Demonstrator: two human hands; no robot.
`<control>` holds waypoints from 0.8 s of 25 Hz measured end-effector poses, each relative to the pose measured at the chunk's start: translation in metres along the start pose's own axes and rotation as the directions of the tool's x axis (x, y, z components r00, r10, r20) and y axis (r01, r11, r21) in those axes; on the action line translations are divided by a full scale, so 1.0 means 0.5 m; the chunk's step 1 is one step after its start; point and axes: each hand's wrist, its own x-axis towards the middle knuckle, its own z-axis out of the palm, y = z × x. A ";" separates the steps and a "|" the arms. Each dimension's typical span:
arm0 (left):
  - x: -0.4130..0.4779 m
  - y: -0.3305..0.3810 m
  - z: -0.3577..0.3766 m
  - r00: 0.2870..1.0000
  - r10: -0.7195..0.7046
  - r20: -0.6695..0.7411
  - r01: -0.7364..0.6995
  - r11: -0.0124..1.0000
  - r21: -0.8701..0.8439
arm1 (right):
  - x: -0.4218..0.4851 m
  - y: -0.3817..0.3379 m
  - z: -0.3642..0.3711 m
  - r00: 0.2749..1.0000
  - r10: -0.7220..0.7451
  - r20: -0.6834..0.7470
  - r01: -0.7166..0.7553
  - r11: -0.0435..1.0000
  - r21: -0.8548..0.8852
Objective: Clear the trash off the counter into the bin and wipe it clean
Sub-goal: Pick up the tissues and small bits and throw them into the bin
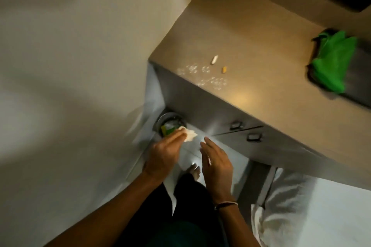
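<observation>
- Crumpled tissue [49, 135] pinched in left hand [163, 154] fingers above the bin [169, 124]: release directly over the opening.
- Right hand [217, 164] fingers extended, empty; 2 scraps [214, 59] remain on the tabletop [261, 50].

Showing bright green: cloth [334, 64] at worktop's right edge. Gleaming beige-tan: worktop [251, 32]. Lying white and yellow: two scraps [214, 59] [224, 69]. Scattering whitish: crumbs [202, 75] near front-left corner. Glinting silver: bin [164, 121]. Appearing cream-white: crumpled tissue [49, 135].

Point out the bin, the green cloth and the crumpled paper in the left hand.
bin [163, 116]: head view, on its metal rim.
green cloth [333, 62]: head view, middle of the fabric.
crumpled paper [190, 134]: head view, on the exposed white wad.
</observation>
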 end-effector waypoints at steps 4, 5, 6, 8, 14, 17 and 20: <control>-0.133 -0.153 0.072 0.897 -0.388 0.210 0.382 0.921 0.074 | -0.034 0.042 0.175 0.924 0.164 0.346 -0.187 0.982 0.035; -0.134 -0.181 0.103 0.877 -0.420 0.233 0.416 0.907 0.066 | -0.020 0.056 0.218 0.912 0.181 0.369 -0.206 0.978 0.030; -0.129 -0.212 0.144 0.871 -0.428 0.241 0.427 0.902 0.059 | -0.001 0.074 0.274 0.907 0.181 0.381 -0.200 0.980 0.011; -0.104 -0.269 0.240 0.868 -0.423 0.261 0.424 0.904 0.053 | 0.047 0.120 0.391 0.894 0.175 0.412 -0.163 0.984 -0.065; -0.046 -0.408 0.456 0.722 -0.477 0.501 0.518 0.853 0.066 | 0.153 0.262 0.653 0.834 0.277 0.478 -0.275 0.959 -0.076; -0.090 -0.460 0.480 0.650 -0.465 0.602 0.459 0.870 0.177 | 0.129 0.307 0.683 0.797 0.341 0.498 -0.340 0.935 -0.097; -0.146 -0.448 0.439 0.703 -0.402 0.586 0.363 0.912 0.191 | 0.050 0.297 0.622 0.778 0.342 0.527 -0.265 0.939 -0.218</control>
